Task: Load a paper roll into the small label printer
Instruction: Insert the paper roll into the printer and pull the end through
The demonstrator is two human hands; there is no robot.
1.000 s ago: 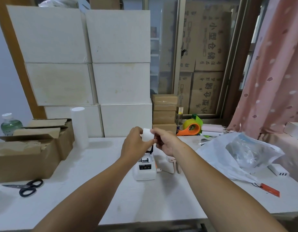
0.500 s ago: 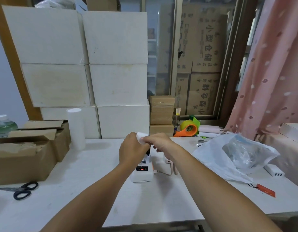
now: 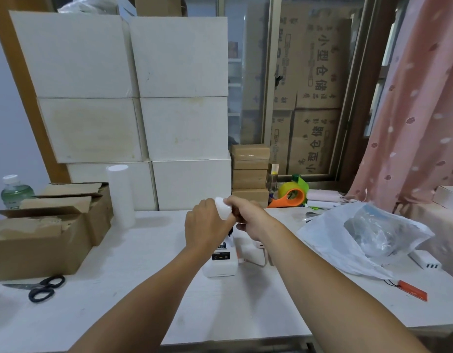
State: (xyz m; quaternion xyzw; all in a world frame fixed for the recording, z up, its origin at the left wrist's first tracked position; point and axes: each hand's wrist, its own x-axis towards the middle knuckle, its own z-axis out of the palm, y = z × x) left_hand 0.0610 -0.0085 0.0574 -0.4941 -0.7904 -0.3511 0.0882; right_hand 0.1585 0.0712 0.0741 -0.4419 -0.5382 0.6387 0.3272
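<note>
Head view shows both hands, left hand [image 3: 207, 225] and right hand [image 3: 248, 215], with fingers clamped on the white paper roll [image 3: 223, 205] above the label printer [image 3: 221, 263] on the counter [image 3: 143, 289], so loading looks not yet done.

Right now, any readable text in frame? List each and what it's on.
"小型仓储": large print on the upper brown carton behind the window glass.
"小型仓储": same print on the lower brown carton.
Smaller print on both cartons: too blurred to read.
Label printer front panel: too small to read.
Water bottle label: unreadable.
</note>
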